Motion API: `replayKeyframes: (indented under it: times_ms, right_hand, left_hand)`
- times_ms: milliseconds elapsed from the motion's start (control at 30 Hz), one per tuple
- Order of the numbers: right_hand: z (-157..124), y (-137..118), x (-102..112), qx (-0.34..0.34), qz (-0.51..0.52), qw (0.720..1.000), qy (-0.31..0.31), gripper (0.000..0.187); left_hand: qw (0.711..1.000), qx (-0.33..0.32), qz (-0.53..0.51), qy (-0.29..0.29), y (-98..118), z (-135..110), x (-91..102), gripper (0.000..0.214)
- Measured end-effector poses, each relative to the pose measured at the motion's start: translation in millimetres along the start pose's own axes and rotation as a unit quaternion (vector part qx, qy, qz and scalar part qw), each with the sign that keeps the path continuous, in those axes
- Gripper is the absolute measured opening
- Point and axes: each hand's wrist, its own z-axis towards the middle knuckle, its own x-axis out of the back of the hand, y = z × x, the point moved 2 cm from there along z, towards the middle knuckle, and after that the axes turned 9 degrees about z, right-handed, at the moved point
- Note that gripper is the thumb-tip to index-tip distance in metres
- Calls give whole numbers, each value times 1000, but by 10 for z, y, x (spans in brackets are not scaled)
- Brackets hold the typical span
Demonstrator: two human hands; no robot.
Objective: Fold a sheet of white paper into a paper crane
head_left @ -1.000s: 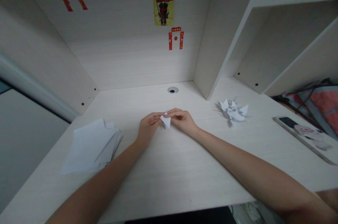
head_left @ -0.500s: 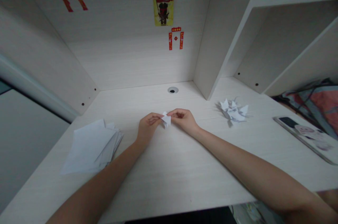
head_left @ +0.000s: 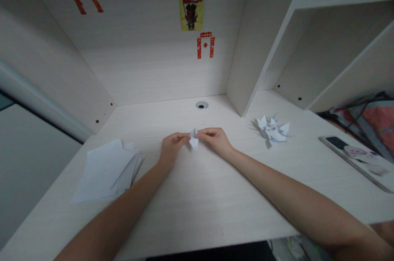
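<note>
Between my hands is a small piece of folded white paper (head_left: 193, 143), narrow and pointed at its top and bottom. My left hand (head_left: 172, 148) pinches its left side between thumb and fingers. On the opposite side, my right hand (head_left: 215, 140) pinches it with thumb and forefinger. The fingertips cover parts of the folds. To the right lies a cluster of folded white paper pieces (head_left: 273, 129) with pointed tips. Near my left forearm rests a loose stack of white paper sheets (head_left: 106, 168).
The pale desk (head_left: 197, 203) has a round cable hole (head_left: 202, 105) at the back. A phone (head_left: 357, 160) in a patterned case lies at the right, before a red and grey cloth item (head_left: 369, 119). An upright shelf panel (head_left: 255, 47) stands behind the paper cluster.
The folded paper has turned and its flaps have shifted, so it now looks narrower and pointed downward. Both hands stay at nearly the same place, still pinching it.
</note>
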Motion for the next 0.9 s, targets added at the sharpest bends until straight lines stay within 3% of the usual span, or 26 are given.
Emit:
replayKeyframes:
  times_ms: [333,567,767,900]
  right_hand:
    - [-10,2,-14,1,66,998,-1,25]
    - [-3,27,-3,21,34,999,-18,32]
    - [-23,3,-21,38,-22,998,-39,38]
    - [-71,-28,-54,81,-97,990,-65,39]
  left_hand:
    - [1000,-10,-5,-9,29,-15,-36,29]
    - [999,-7,-3,-31,33,-35,-31,44]
    - [1000,-3,-1,-31,53,-32,-59,36]
    - [997,-28,63,-35,76,-35,-66,23]
